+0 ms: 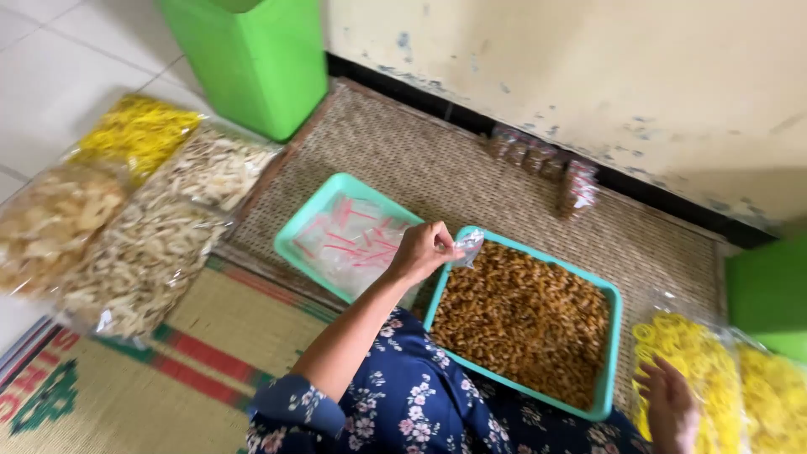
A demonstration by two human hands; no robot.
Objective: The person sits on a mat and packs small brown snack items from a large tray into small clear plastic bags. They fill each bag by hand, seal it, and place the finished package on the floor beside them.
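At the far left, four clear bags of snacks lie on the white tiled floor (50, 76) and overlap the mat's left edge: a yellow crisp bag (139, 130) farthest, a pale chip bag (217, 166) beside it, a tan cracker bag (50, 220) at the frame's left edge, and a long bag of pale sticks (139, 262) nearest. A green bin (252, 59) stands far left against the cream wall (588, 76). The woven mat (437, 160) shows open room between the bin and a row of small filled packets (546, 168) lying along the wall's dark base.

In the middle, a teal tray of empty bags (296, 227) holds clear pouches with red strips; its near right corner sits just beside the teal tray of brown snacks (612, 336), which is heaped nearly to its rim. The left hand (424, 250), on an arm in a blue flowered sleeve, hovers over the gap between the two trays, fingers pinched shut on a small clear pouch (469, 245) that hangs over the far left corner of the brown snacks.

At the near right, the right hand (668, 403) rests with fingers spread loosely on a bag of yellow rings (698, 353), gripping nothing that shows. Another green bin (769, 294) crowds the right edge, leaving little free mat there.
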